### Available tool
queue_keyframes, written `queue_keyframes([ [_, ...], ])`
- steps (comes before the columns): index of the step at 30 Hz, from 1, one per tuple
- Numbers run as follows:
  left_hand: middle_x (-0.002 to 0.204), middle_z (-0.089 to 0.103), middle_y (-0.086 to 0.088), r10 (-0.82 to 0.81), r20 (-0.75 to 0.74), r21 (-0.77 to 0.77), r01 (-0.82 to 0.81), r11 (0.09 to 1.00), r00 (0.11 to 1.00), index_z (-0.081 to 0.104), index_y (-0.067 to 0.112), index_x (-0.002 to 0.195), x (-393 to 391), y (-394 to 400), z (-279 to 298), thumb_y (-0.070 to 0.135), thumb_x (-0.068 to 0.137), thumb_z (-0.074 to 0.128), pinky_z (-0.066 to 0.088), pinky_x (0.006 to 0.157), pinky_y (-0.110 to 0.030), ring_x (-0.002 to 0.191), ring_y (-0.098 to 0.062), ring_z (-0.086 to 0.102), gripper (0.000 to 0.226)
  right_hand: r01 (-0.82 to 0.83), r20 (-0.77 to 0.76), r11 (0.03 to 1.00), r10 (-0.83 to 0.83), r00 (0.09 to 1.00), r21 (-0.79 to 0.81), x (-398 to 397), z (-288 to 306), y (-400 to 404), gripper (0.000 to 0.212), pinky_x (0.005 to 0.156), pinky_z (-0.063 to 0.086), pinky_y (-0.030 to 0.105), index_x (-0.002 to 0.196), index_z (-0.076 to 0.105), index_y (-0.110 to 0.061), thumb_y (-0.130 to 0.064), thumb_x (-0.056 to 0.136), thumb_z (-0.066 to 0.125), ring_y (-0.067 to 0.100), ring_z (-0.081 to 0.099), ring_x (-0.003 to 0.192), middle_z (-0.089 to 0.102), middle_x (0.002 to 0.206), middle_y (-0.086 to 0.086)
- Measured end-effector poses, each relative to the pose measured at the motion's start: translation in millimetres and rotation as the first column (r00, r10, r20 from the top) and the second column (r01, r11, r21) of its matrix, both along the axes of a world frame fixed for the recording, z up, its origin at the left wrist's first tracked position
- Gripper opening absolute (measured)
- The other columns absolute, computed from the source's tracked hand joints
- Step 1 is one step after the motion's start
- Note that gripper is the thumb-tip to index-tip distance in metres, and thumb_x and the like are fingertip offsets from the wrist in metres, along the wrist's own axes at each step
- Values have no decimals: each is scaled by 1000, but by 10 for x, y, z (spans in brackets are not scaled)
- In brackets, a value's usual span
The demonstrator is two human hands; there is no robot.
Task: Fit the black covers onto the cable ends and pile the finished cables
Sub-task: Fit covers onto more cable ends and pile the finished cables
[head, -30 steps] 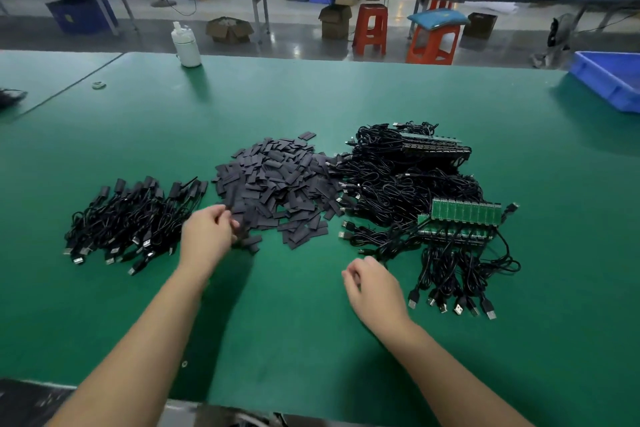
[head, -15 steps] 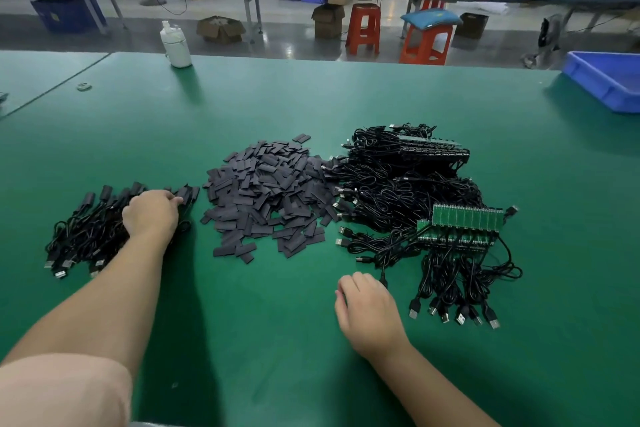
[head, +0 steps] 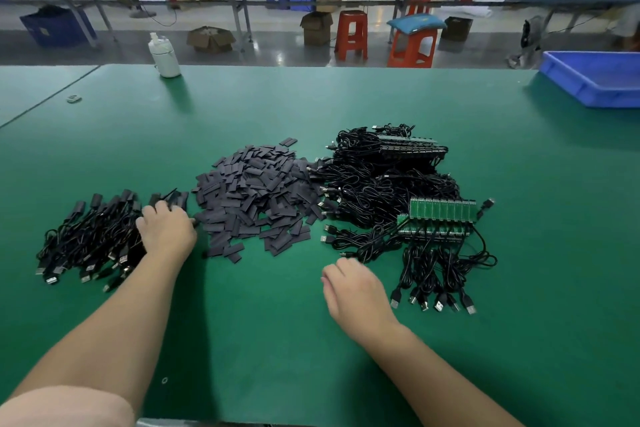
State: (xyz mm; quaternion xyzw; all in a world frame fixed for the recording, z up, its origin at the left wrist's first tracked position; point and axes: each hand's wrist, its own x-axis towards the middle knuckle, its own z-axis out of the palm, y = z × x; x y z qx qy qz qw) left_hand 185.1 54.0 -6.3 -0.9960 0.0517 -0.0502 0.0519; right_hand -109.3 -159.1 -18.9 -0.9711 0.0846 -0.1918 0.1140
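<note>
Resting left hand (head: 166, 229) on finished-cable pile (head: 90, 239) near worktop's (head: 277, 340) left edge, fingers loosely curled, grip unclear. Right hand (head: 353, 291) relaxed, empty. Black covers (head: 256, 198) heaped centre, uncovered cables (head: 384, 184) just right.

Flat black covers (head: 256, 194) are heaped loosely at the middle of the table. Finished cables (head: 93, 239) are piled to their left; uncovered cables (head: 388, 194), some ending in green boards, are tangled to the right.

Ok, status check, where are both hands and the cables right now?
Left hand on finished pile, grip unclear. Right hand empty beside uncovered cables. Covers heaped between. Nothing blocking.
</note>
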Motion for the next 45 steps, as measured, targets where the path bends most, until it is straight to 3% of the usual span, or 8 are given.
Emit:
queue_keyframes([
  [6, 114, 63, -12, -215, 268, -546, 332, 769, 939, 68, 11, 115, -418, -741, 402, 20, 97, 53, 47, 69, -31, 83, -19, 59, 25, 330, 170, 940, -313, 934, -82, 8, 769, -1017, 26, 87, 49, 36, 119, 66, -16, -17, 95, 58, 19, 58, 97, 69, 106, -1],
  [11, 83, 70, 20, -618, 30, -881, 312, 354, 786, 74, 27, 108, -1408, -1902, 666, 25, 94, 58, 39, 54, -7, 56, 8, 55, 21, 380, -343, 923, -376, 861, -59, 83, 1067, -1693, 32, 101, 38, 43, 128, 61, -28, -40, 103, 46, 27, 53, 121, 66, 126, -1],
  [14, 88, 67, 17, -746, -113, -879, 283, 383, 656, 69, 26, 117, -1957, -2404, 581, 34, 91, 64, 46, 75, -18, 80, -2, 62, 28, 381, -487, 922, -307, 818, 59, 131, 1105, -1762, 28, 104, 41, 43, 124, 65, -28, -39, 102, 52, 24, 57, 117, 68, 124, -2],
  [17, 84, 64, 13, -683, -166, -871, 220, 440, 711, 71, 25, 110, -2185, -2640, 471, 36, 89, 66, 50, 83, -28, 88, -14, 64, 24, 390, -471, 911, -288, 834, 136, 132, 1129, -1775, 20, 102, 45, 44, 113, 71, -24, -33, 99, 59, 24, 61, 106, 71, 112, 0],
  [25, 64, 58, 13, -597, -217, -918, 47, 394, 772, 61, 28, 72, -2202, -2758, 419, 34, 84, 74, 45, 63, -26, 60, -6, 53, 19, 406, -388, 883, -298, 872, 235, 81, 1143, -1759, 17, 90, 51, 37, 102, 75, -23, -30, 99, 61, 20, 63, 90, 70, 91, -4],
  [36, 71, 61, 9, -444, -170, -875, 72, 478, 880, 61, 21, 75, -2334, -2833, 417, 33, 88, 69, 39, 57, -28, 66, -11, 55, 20, 422, -375, 881, -325, 868, 215, 170, 1061, -1739, 17, 91, 52, 38, 99, 77, -20, -28, 98, 62, 22, 64, 84, 74, 90, 2],
  [42, 69, 61, 10, -382, -150, -924, 8, 381, 912, 60, 20, 74, -2254, -2680, 463, 32, 89, 69, 42, 59, -27, 67, -13, 58, 21, 425, -278, 877, -361, 890, 223, 162, 925, -1751, 18, 94, 50, 39, 102, 77, -22, -28, 99, 60, 21, 62, 86, 75, 96, 0],
  [45, 67, 60, 11, -432, -94, -951, 47, 305, 897, 59, 23, 73, -2067, -2456, 607, 32, 86, 72, 40, 59, -23, 62, -6, 54, 21, 384, -251, 913, -344, 905, 136, 85, 884, -1807, 24, 106, 42, 45, 117, 73, -19, -27, 101, 57, 24, 60, 110, 71, 117, 2],
])
